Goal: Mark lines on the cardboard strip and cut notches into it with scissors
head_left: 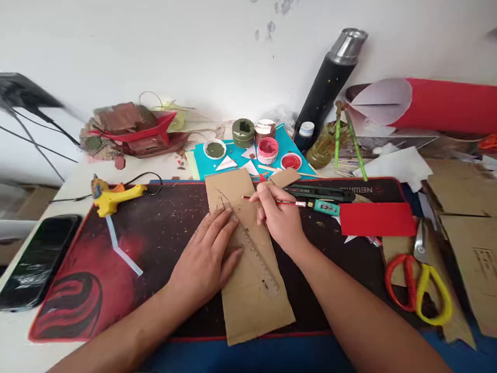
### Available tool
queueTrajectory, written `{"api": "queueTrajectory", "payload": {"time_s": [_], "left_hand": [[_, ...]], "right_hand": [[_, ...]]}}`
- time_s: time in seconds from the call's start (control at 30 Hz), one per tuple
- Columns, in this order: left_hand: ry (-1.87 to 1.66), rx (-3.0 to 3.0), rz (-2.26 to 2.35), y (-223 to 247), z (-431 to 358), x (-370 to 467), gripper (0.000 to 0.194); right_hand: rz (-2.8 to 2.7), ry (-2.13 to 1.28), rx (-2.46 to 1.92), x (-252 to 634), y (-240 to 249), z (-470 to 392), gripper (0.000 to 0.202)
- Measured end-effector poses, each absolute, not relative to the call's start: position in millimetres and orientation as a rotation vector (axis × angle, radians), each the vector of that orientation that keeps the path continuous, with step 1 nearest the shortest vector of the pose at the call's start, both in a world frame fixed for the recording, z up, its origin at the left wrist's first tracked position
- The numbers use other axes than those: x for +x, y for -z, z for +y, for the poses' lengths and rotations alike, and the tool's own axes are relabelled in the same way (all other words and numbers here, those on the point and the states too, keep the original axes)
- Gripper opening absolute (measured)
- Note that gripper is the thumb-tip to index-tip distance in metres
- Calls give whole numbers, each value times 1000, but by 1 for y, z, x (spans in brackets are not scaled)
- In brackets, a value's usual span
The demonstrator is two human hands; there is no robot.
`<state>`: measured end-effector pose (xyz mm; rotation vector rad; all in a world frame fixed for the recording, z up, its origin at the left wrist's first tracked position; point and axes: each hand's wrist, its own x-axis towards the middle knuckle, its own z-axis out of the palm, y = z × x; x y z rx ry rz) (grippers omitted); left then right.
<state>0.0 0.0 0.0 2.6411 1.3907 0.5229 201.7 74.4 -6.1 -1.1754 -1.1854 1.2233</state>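
Note:
A strip of brown cardboard (248, 318) lies lengthwise in front of me on the dark desk mat. Across it, at a slant, rests a clear plastic ruler (259, 260). My left hand (205, 251) is spread flat, its fingertips pressing on the ruler's upper part and the cardboard. Pinched in the fingers of my right hand (280, 220) is a pencil (290, 202), its tip pointing left over the cardboard, close to the ruler. I cannot tell whether the tip touches the surface. Beyond the right hand lies a dark utility knife (326, 193).
Scissors (419, 280) and a red paper piece (377, 218) lie right. A yellow glue gun (116, 197) and a phone (39, 261) are left. Open paint pots (267, 150) stand on a blue sheet (209, 168) behind the cardboard, near a black thermos (328, 85).

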Motion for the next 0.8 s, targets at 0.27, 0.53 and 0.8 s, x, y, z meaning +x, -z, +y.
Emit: {"api": "queueTrajectory", "payload": {"time_s": [0.27, 0.53, 0.8], "left_hand": [[-528, 2631, 1407, 2, 1, -1, 48], [-514, 2637, 1414, 1, 1, -1, 48], [-521, 2636, 1409, 1, 1, 0, 49]], "right_hand": [[-1183, -1232, -1177, 200, 5, 76, 54], [-1180, -1232, -1196, 199, 2, 76, 55], [-1210, -1218, -1212, 200, 2, 76, 55]]}}
